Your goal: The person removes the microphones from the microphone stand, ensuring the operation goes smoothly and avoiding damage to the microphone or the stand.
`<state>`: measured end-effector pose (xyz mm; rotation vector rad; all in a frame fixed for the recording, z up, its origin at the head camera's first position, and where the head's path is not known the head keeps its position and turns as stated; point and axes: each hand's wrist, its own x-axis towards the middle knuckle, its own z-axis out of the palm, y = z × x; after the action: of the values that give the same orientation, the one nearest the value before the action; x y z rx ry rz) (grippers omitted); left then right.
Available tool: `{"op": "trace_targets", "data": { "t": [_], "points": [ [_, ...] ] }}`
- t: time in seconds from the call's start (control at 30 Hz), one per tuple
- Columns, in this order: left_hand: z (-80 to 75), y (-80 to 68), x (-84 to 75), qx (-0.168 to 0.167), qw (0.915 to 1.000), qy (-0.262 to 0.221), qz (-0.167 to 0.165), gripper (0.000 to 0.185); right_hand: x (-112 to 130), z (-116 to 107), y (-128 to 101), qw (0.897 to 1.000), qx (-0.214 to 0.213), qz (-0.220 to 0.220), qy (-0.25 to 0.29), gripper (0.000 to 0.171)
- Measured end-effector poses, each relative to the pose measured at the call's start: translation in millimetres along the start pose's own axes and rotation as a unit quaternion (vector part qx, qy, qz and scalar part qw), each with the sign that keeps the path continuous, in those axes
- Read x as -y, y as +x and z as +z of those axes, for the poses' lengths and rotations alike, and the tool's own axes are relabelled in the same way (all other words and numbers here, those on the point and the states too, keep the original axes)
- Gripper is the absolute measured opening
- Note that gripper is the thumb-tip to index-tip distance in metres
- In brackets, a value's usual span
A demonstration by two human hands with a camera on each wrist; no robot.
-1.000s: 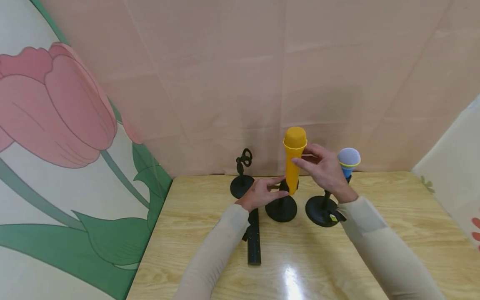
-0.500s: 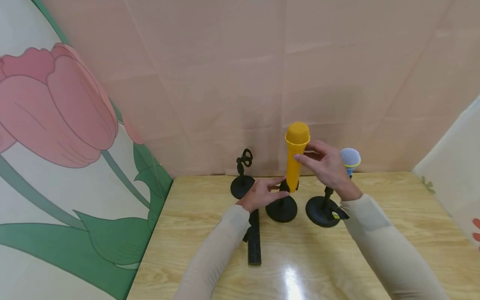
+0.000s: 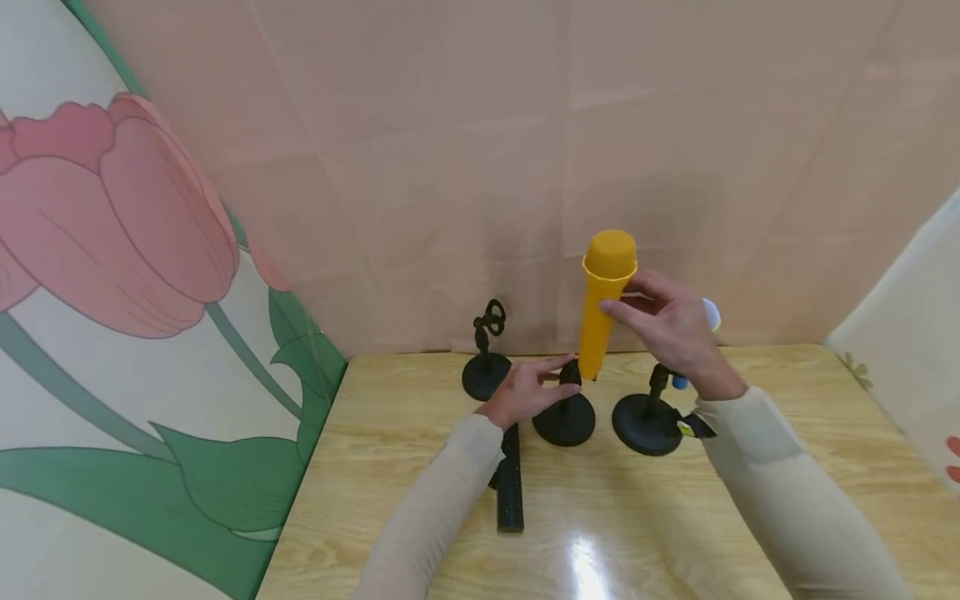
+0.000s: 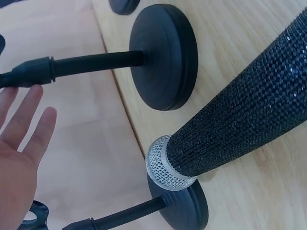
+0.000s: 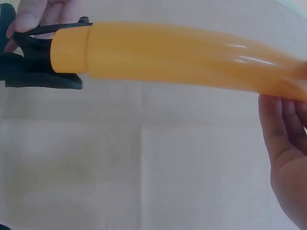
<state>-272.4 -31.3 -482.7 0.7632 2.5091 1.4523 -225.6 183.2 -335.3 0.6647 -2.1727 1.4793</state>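
My right hand (image 3: pixel 675 329) pinches a yellow toy microphone (image 3: pixel 597 321) by its upper handle, thumb on one side and fingers on the other. The microphone leans slightly, head up. In the right wrist view its lower end (image 5: pixel 69 50) lies between the arms of the black clip (image 5: pixel 38 60) on a stand. My left hand (image 3: pixel 525 387) pinches the top of that middle microphone stand (image 3: pixel 564 421) between thumb and fingers. Its round base stands on the table. In the left wrist view several left fingers (image 4: pixel 36 112) touch the stand's upper neck (image 4: pixel 36 72).
A black glittery microphone (image 4: pixel 249 105) with a silver mesh head lies on the wooden table (image 3: pixel 405 400). A stand (image 3: pixel 486 375) with a bare clip is at the left. Another stand (image 3: pixel 647 425) at the right carries a blue microphone (image 3: pixel 712 315), mostly hidden by my right hand. A wall rises behind.
My right hand and the yellow microphone have moved up and to the right, hiding more of the blue microphone. The left hand has stayed at the middle stand.
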Motion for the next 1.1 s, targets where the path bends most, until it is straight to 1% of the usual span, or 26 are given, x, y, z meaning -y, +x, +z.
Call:
{"op": "trace_targets", "data": {
  "t": [0.13, 0.23, 0.33, 0.43, 0.57, 0.67, 0.7, 0.87, 0.93, 1.0, 1.1],
  "points": [
    [-0.5, -0.2, 0.7, -0.007, 0.9993, 0.035, 0.012, 0.056, 4.0, -2.8, -5.6, 1.000, 0.008, 0.006, 0.002, 0.033],
    [-3.0, -0.2, 1.8, -0.007, 0.9983, 0.057, 0.014, 0.058, 4.5, -3.3, -11.5, 1.000, 0.010, 0.009, -0.001, 0.033],
    [-7.1, 0.2, 0.6, -0.002, 0.9981, 0.061, 0.012, 0.058, 2.7, -3.2, -16.5, 1.000, 0.017, 0.005, -0.006, 0.031],
    [-12.4, 1.0, -3.7, 0.010, 0.9981, 0.061, 0.006, 0.058, -0.5, -2.4, -21.3, 1.000, 0.028, 0.004, -0.008, 0.030],
    [-19.0, 3.5, -9.0, 0.037, 0.9974, 0.061, -0.009, 0.056, -6.8, 1.0, -29.1, 0.999, 0.036, 0.012, 0.000, 0.031],
    [-22.6, 6.6, -11.8, 0.051, 0.9960, 0.073, -0.013, 0.048, -11.4, 4.3, -34.5, 0.999, 0.037, 0.016, 0.001, 0.033],
    [-23.4, 7.9, -12.7, 0.052, 0.9954, 0.080, -0.009, 0.045, -12.7, 5.3, -36.1, 0.999, 0.037, 0.016, 0.000, 0.033],
    [-22.4, 14.9, -16.6, 0.034, 0.9941, 0.102, 0.014, 0.031, -17.9, 8.4, -42.3, 0.999, 0.031, 0.024, -0.005, 0.032],
    [-20.9, 17.1, -17.3, 0.028, 0.9949, 0.096, 0.015, 0.028, -19.9, 8.7, -44.5, 0.999, 0.030, 0.029, -0.004, 0.032],
    [-19.5, 18.6, -18.3, 0.029, 0.9955, 0.088, 0.017, 0.028, -22.0, 8.4, -47.1, 0.999, 0.030, 0.034, -0.006, 0.031],
    [-17.6, 20.8, -18.7, 0.034, 0.9957, 0.082, 0.028, 0.027, -25.2, 7.7, -51.5, 0.998, 0.033, 0.043, -0.014, 0.030]
  ]
}}
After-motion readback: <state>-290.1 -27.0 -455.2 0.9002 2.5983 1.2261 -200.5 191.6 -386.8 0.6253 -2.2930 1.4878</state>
